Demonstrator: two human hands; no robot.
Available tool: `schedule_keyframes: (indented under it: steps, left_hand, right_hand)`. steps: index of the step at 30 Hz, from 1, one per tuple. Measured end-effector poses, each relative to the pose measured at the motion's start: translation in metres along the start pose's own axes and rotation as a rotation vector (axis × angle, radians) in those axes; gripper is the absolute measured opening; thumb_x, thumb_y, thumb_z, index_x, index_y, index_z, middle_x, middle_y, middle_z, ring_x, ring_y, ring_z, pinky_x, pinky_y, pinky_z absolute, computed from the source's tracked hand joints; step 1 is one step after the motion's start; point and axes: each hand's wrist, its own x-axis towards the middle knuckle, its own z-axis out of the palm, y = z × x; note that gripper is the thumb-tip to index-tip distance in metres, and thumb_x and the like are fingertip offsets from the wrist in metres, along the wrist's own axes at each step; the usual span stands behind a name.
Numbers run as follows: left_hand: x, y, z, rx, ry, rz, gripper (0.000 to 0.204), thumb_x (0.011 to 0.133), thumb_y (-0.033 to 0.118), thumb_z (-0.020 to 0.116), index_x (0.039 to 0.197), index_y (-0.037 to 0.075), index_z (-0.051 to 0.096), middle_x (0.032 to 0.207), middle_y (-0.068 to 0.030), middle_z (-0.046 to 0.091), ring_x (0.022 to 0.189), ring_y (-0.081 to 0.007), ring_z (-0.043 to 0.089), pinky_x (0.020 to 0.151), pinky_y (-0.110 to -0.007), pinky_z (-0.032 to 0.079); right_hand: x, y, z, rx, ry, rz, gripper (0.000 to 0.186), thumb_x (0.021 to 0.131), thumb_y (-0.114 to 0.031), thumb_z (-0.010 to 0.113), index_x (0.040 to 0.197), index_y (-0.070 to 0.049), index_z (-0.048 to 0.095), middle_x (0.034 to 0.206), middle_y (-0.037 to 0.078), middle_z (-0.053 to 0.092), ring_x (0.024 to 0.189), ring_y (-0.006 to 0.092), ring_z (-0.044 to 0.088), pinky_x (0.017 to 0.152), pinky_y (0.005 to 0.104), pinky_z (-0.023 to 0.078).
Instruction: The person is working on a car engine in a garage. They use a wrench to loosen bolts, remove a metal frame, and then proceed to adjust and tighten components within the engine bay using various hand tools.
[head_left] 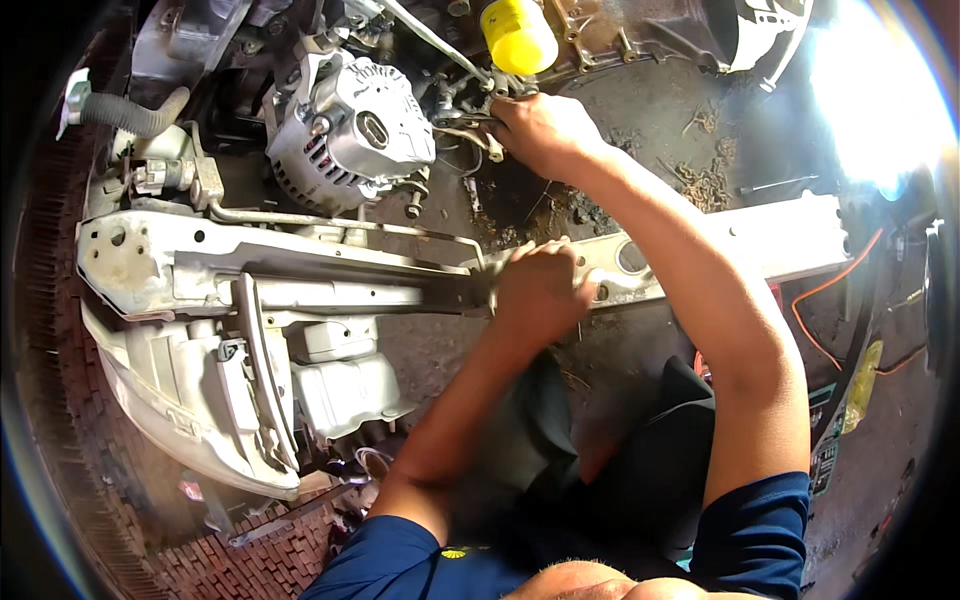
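Note:
My right hand point(545, 130) reaches in among metal brackets and fittings just below a yellow oil filter point(519, 36). Its fingers are curled and closed; what they hold is hidden behind the hand. Nearer to me, my left hand point(542, 290) is closed over the pale metal crossbar point(740, 240), which runs from side to side across the engine bay. To the left of my right hand sits a silver alternator point(355, 135) with cooling slots. A thin rod point(430, 35) slants down toward the fittings by my right fingers.
A headlight housing point(190, 410) and a pale plastic reservoir point(345, 392) are at the left. A ribbed hose point(130, 112) lies at the far left. Dark debris point(705, 180) and an orange cable point(803, 310) are on the floor. Bright light glares at upper right.

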Motion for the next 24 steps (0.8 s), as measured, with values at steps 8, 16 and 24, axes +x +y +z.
schedule_keyframes:
  steps: [8,16,24]
  left_hand:
    - [0.088,0.025,0.045,-0.36,-0.246,-0.129,0.036,0.096,0.028,0.055,0.1,-0.001,0.076,0.108,-0.0248,0.074,0.106,-0.0436,0.071,0.097,-0.052,0.055]
    - [0.102,0.02,0.065,-0.234,-0.274,-0.003,0.033,0.089,0.031,0.069,0.106,0.003,0.075,0.113,-0.0245,0.075,0.109,-0.0428,0.069,0.093,-0.051,0.055]
    - [0.089,-0.002,0.092,-0.434,0.059,0.241,0.027,0.092,0.031,0.069,0.106,0.008,0.07,0.101,-0.0166,0.071,0.098,-0.0386,0.067,0.087,-0.052,0.051]
  right_hand:
    - [0.012,0.006,-0.016,-0.049,-0.093,0.035,0.037,0.1,-0.042,0.064,0.105,-0.007,0.072,0.086,0.018,0.075,0.081,0.0371,0.074,0.074,0.0485,0.061]
    - [0.008,0.021,-0.001,0.237,-0.079,-0.02,0.041,0.105,-0.045,0.056,0.107,-0.006,0.067,0.087,0.023,0.072,0.083,0.0437,0.071,0.073,0.0556,0.056]
    - [0.014,0.021,0.064,0.676,0.06,-0.152,0.04,0.108,-0.036,0.057,0.098,0.003,0.055,0.097,0.026,0.059,0.096,0.0477,0.058,0.086,0.0513,0.047]
